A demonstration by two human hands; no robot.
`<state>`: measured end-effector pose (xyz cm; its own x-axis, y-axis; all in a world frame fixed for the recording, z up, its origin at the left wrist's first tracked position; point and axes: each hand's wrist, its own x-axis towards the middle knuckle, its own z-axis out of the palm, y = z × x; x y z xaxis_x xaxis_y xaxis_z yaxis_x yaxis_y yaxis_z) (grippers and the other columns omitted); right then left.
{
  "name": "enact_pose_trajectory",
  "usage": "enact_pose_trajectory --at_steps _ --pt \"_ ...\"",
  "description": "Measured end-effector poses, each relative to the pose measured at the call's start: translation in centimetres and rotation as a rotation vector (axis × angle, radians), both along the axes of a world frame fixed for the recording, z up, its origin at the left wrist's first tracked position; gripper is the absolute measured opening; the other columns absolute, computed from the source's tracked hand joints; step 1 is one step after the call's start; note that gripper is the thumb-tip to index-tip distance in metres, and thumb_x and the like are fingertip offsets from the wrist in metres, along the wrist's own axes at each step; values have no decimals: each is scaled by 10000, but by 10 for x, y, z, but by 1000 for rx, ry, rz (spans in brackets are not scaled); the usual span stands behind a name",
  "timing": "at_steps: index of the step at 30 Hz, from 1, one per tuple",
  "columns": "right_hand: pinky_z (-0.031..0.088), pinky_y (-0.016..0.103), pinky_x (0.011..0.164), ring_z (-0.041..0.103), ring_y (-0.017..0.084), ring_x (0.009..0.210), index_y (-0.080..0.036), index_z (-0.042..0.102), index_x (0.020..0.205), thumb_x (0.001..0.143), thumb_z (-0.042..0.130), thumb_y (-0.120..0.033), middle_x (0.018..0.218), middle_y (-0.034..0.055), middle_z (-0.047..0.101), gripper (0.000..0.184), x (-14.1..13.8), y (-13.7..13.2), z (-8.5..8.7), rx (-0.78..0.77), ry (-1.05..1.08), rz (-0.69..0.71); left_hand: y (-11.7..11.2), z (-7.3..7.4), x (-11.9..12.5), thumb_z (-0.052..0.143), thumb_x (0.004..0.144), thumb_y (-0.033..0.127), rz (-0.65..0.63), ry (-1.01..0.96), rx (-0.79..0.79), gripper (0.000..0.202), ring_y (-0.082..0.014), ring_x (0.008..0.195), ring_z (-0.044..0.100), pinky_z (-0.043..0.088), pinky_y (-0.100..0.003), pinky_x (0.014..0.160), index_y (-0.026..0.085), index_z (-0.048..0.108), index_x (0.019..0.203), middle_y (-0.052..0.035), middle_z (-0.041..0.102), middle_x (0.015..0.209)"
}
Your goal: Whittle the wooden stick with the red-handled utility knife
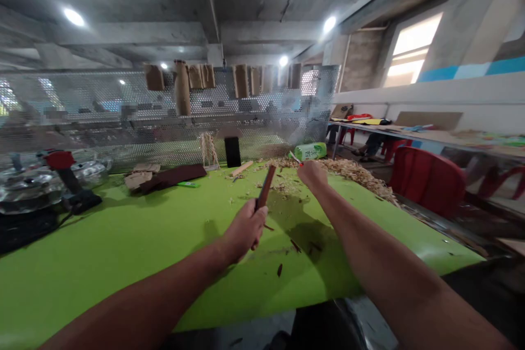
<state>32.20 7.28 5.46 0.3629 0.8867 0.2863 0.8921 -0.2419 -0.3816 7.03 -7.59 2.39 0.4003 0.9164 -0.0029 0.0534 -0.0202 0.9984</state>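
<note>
Reddish-brown wooden strip (267, 185) is clamped in your left grip (248, 225); your right grip (314, 176) is closed around a slim knife (296, 159) over the lime-green tabletop (143, 251).

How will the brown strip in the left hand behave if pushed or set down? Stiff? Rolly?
Probably stiff: the brown strip juts straight out of the left hand with no visible sag. Likely light, as one hand holds it up by one end. Rolling seems unlikely, given its flat-looking face and edge.
</note>
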Motion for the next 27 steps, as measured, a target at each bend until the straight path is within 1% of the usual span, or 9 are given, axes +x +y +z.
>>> enact_pose_trajectory --at_steps 2,4,7,11,14,16,21,24,27 --pt "465 325 809 668 284 976 -133 724 1086 917 449 -273 1052 208 704 352 -10 2 -3 43 39 26 12 0 -6 468 945 405 43 -53 -11 275 -55 391 304 285 -174 343 179 469 1103 83 437 622" --pt "457 301 779 666 261 930 -143 728 1038 917 442 -283 1004 184 716 341 -25 -1 -4 81 50 85 20 1 -10 483 933 396 61 -108 -29 251 -50 387 305 275 -169 342 188 462 1072 86 432 622" --pt "436 275 722 664 238 860 -166 731 1014 893 456 -277 937 146 729 320 -45 -12 -4 126 34 156 22 5 -10 508 912 392 87 -145 -26 230 -46 379 308 276 -168 345 199 454 1026 92 425 613" --pt "402 256 674 659 217 814 -213 738 1015 840 488 -241 914 99 737 307 -68 -30 -3 130 -67 267 21 8 -8 511 902 386 141 -114 -13 203 -49 376 309 270 -175 347 207 442 966 96 422 601" --pt "379 253 633 655 208 777 -228 744 982 833 503 -264 886 90 739 286 -83 -39 -5 121 -180 353 24 7 -9 485 912 375 168 -86 4 170 -55 381 310 268 -178 350 214 430 919 96 408 587" --pt "376 252 632 656 205 773 -234 746 968 842 507 -274 880 92 740 273 -89 -42 -6 104 -233 394 27 5 -10 474 919 373 160 -79 24 163 -59 387 318 274 -178 353 216 434 920 95 403 582" --pt "406 260 681 668 214 801 -233 747 985 883 488 -286 904 111 737 283 -90 -44 -6 53 -278 381 27 2 -9 499 909 403 169 -64 64 196 -53 388 326 276 -174 353 219 433 928 90 417 617" --pt "420 256 685 674 214 820 -225 745 987 887 483 -275 913 116 739 285 -91 -44 -6 35 -295 357 27 5 -8 500 909 405 190 -32 71 200 -55 383 315 265 -175 347 221 422 899 93 401 604" --pt "433 253 685 682 214 823 -215 746 985 884 482 -255 916 124 741 286 -93 -41 -7 34 -295 356 26 7 -9 496 916 408 183 -20 54 202 -56 390 307 258 -174 352 217 431 902 88 402 605"
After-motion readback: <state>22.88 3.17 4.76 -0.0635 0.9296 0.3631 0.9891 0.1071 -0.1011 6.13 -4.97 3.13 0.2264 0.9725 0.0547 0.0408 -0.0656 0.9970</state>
